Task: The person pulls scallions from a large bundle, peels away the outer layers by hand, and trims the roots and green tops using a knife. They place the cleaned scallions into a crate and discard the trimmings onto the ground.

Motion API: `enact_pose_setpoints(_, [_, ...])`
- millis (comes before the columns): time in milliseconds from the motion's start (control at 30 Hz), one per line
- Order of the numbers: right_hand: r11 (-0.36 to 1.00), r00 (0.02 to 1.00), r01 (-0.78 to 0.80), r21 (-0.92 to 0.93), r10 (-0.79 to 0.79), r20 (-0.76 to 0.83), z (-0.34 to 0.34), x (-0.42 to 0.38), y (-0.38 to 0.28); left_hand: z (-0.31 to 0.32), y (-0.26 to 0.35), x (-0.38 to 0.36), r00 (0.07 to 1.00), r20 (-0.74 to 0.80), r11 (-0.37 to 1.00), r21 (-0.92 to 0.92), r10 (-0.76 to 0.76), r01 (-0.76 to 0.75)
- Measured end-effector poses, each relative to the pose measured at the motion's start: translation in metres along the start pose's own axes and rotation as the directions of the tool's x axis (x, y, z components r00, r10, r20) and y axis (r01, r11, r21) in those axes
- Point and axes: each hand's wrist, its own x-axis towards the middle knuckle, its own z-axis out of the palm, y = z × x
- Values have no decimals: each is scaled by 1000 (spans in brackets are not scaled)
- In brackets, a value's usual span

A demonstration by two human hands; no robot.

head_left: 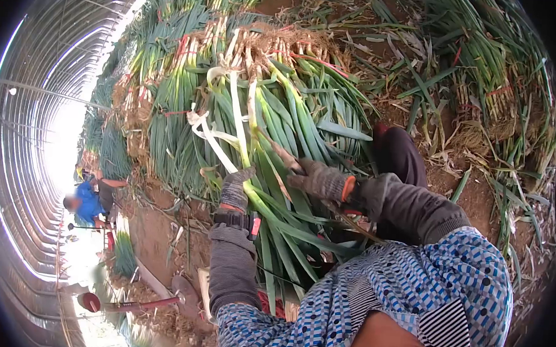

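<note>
While the heap of bundled green onions (177, 139) spread beyond both hands, a loose green onion (261, 205) crossed its near edge, its long axis slanting from far-left roots to near-right leaves; the left hand (235, 189), nearer its white shank, was clamped round it; the right hand (319, 179), apart, curled by a brownish leaf (283, 153), grip unclear.

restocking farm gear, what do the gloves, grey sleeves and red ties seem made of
Gloves: probably knitted yarn, matte, judging by the speckled, textured grey surface; cotton or synthetic is unclear.
Grey sleeves: soft fabric, likely knit, dull, with fine lines and wrinkles.
Red ties: perhaps plastic tape, being thin and bright; too small to be sure.
</note>
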Motion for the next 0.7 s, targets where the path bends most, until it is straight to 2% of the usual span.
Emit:
enact_pose_setpoints(100, [996,998,-66,-51,65,-22,-6,14,-25,-8,-15,-5,999,32,999,-30,26,-25])
enact_pose_setpoints(200, [996,987,-52,-66,41,-157,-1,58,-19,-14,-22,-11,999,7,999,24,-35,35])
enact_pose_setpoints(300, [999,984,-15,-50,6,-175,-13,89,-22,-10,-23,-28,1000,8,999,-47,0,1])
enact_pose_setpoints(333, [1000,993,-4,-3,3,-115,-25,82,-36,-10,-23,-29,1000,-26,1000,-22,7,-8])
enact_pose_setpoints(467, [994,982,101,42,-93,-165,-40,100,-32,-7,-23,-41,998,-50,998,56,34,-31])
enact_pose_setpoints(567, [996,974,-32,88,51,-223,-33,96,-27,-10,-27,-39,997,-81,1000,2,-20,20])
enact_pose_setpoints(600, [996,987,14,85,0,-163,-28,84,-20,-11,-28,-36,997,-81,1000,22,-6,8])
enact_pose_setpoints(633, [995,993,60,81,-51,-102,-28,53,-29,-5,-24,-35,999,-55,999,-50,1,-3])
enact_pose_setpoints(700, [994,997,-31,-100,39,73,-15,-6,-40,11,-19,-39,1000,-17,977,-214,17,-21])
